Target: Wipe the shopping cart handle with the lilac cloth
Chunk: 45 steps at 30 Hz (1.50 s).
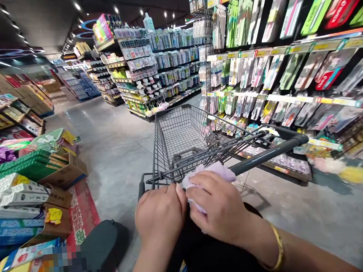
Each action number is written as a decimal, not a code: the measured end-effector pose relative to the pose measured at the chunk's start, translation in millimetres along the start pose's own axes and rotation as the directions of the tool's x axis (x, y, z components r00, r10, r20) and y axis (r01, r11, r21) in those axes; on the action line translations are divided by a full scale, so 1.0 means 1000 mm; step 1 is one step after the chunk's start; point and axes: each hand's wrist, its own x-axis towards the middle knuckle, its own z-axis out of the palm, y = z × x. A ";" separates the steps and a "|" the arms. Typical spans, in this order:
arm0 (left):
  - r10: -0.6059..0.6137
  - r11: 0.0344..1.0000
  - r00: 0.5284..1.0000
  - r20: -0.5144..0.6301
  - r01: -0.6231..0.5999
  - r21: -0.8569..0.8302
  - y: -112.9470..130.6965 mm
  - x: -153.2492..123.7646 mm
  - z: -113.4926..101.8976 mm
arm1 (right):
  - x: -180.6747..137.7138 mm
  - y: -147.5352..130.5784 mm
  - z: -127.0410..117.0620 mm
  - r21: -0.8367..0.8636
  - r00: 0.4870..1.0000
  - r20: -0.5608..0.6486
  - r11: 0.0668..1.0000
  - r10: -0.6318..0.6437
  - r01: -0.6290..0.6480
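My left hand [159, 216] is closed in a fist low in the middle of the head view, knuckles up, touching the edge of a pale pink-lilac soft cloth-like item [218, 171]. My right hand [221, 208], with a gold bangle on its wrist, is wrapped over that same item, its fingers curled round it. Both hands sit just behind the dark handle [266, 156] of a grey wire shopping cart [181, 136], whose basket looks empty. A black bag or garment lies under my hands.
Shelves of hanging packaged goods [289, 59] run along the right, close to the cart. Stacked boxed goods [24, 192] stand on the left on a red floor mat. More shelving [143, 67] stands ahead. Grey floor aisle [105, 138] stretches forward-left.
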 end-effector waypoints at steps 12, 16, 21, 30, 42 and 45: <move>0.027 0.998 0.999 0.018 -0.028 0.054 0.016 0.006 -0.005 | -0.024 0.051 -0.044 -0.156 0.954 -0.192 0.953 0.228 -0.259; 0.039 0.997 0.998 0.049 -0.042 0.057 0.018 0.008 -0.006 | -0.030 0.060 -0.046 -0.103 0.983 -0.113 0.983 0.141 -0.153; 0.036 0.999 0.999 0.041 -0.037 0.032 0.021 0.010 -0.006 | -0.040 0.119 -0.086 -0.143 0.802 -0.398 0.833 0.446 -0.534; 0.172 0.983 0.985 -0.006 -0.172 -0.057 0.014 -0.001 -0.005 | -0.048 0.111 -0.067 -0.133 0.926 -0.324 0.960 0.193 -0.246; 0.371 0.822 0.917 0.147 -0.251 -0.510 -0.033 0.028 0.003 | -0.050 0.129 -0.074 -0.141 0.861 -0.430 0.922 0.270 -0.360; 0.300 0.848 0.949 0.098 -0.218 -0.484 -0.023 0.023 0.004 | -0.052 0.147 -0.079 -0.050 0.836 -0.444 0.923 0.321 -0.381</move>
